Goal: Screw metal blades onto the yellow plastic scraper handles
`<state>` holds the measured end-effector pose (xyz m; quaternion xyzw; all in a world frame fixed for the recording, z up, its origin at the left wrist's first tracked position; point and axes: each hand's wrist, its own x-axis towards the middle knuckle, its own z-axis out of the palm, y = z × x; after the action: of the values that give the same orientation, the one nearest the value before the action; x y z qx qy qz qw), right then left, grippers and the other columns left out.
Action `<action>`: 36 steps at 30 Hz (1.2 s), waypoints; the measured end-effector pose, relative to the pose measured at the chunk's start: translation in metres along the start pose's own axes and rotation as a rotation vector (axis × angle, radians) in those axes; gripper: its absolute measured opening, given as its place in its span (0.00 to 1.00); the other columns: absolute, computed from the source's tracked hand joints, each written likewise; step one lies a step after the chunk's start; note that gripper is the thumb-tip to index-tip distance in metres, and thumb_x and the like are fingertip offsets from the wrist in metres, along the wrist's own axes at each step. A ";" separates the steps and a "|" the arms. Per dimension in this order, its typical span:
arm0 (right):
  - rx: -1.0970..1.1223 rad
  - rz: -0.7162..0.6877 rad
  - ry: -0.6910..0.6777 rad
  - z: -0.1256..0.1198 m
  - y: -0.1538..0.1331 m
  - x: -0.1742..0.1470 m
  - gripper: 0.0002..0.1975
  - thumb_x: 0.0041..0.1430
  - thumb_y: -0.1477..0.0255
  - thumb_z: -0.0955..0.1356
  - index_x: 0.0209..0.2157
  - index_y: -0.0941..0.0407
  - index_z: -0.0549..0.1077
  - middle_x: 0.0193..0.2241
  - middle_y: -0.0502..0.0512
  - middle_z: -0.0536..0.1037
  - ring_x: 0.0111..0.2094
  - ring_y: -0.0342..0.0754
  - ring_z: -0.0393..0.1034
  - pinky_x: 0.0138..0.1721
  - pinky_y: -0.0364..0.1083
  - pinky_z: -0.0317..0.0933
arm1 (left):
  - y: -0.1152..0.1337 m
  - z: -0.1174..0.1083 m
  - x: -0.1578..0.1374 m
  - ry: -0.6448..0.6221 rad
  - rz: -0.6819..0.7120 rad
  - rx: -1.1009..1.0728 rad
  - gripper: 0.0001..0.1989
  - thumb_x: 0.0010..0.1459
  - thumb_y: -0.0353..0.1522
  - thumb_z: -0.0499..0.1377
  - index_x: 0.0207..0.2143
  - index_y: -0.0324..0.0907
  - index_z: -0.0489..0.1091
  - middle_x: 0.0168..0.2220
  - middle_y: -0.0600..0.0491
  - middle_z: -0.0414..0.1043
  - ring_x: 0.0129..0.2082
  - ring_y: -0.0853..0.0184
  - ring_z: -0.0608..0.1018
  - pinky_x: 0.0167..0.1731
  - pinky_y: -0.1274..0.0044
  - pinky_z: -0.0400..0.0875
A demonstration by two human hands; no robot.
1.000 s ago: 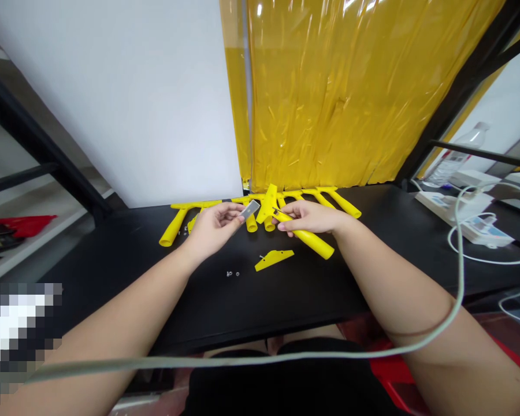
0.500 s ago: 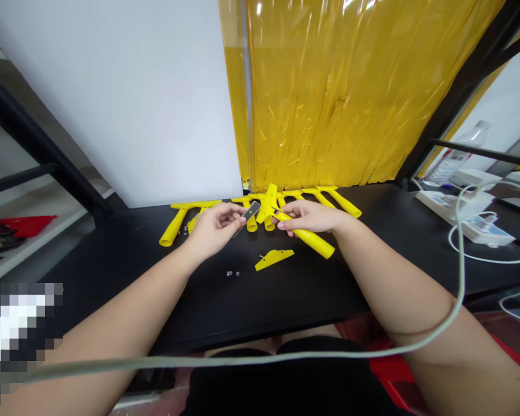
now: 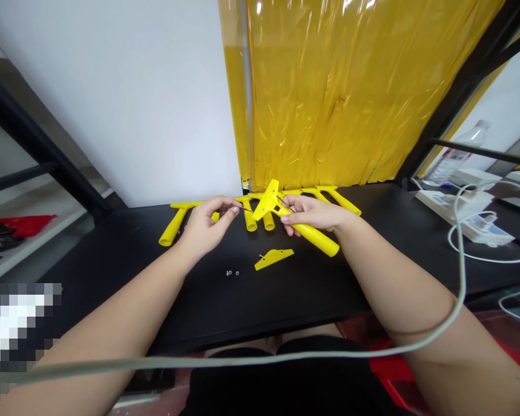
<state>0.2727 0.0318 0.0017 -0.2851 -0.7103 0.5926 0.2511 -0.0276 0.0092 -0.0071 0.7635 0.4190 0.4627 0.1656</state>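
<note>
My right hand (image 3: 305, 215) is wrapped around a yellow scraper handle (image 3: 316, 238). The handle's wide flat head, which has small holes, points up and to the left. With thumb and fingertips my left hand (image 3: 212, 222) pinches a thin flat metal blade (image 3: 245, 208), seen almost edge-on just left of that head. The blade and the head look slightly apart. Below the hands, a loose yellow plate (image 3: 274, 259) with holes lies on the black table, a small screw at its left part. A few small metal nuts (image 3: 229, 273) lie nearby.
Several more yellow handles (image 3: 171, 228) lie in a row along the table's back edge, before a white panel and a yellow plastic curtain (image 3: 329, 115). A pale cable (image 3: 461, 248) loops across the front. Power strips (image 3: 481, 225) and a plastic bottle (image 3: 463, 150) are at right.
My left hand has turned the metal blade from showing its flat face to nearly edge-on. The scraper handle in my right hand has shifted and tilted slightly.
</note>
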 end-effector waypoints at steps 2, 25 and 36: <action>0.039 0.002 -0.021 0.000 -0.003 -0.001 0.21 0.59 0.60 0.77 0.40 0.54 0.64 0.28 0.50 0.81 0.27 0.44 0.75 0.29 0.43 0.66 | -0.004 0.003 0.000 -0.030 -0.017 -0.052 0.13 0.67 0.41 0.62 0.44 0.43 0.78 0.44 0.48 0.82 0.45 0.61 0.81 0.51 0.69 0.74; -0.072 0.003 -0.124 0.004 -0.006 0.002 0.16 0.63 0.67 0.75 0.43 0.56 0.65 0.32 0.51 0.81 0.29 0.42 0.76 0.32 0.42 0.72 | 0.001 0.016 -0.002 -0.082 -0.348 -0.608 0.28 0.47 0.29 0.75 0.48 0.38 0.69 0.33 0.55 0.77 0.30 0.74 0.79 0.34 0.82 0.76; -0.125 0.038 -0.144 0.007 0.005 0.007 0.16 0.62 0.65 0.75 0.42 0.55 0.67 0.32 0.52 0.81 0.27 0.43 0.74 0.30 0.43 0.70 | 0.008 0.018 -0.006 -0.270 -0.497 -0.682 0.22 0.52 0.32 0.74 0.48 0.37 0.74 0.47 0.46 0.78 0.38 0.65 0.82 0.37 0.72 0.83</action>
<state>0.2635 0.0325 -0.0047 -0.2704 -0.7564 0.5709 0.1699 -0.0101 0.0020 -0.0152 0.5951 0.3878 0.4165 0.5674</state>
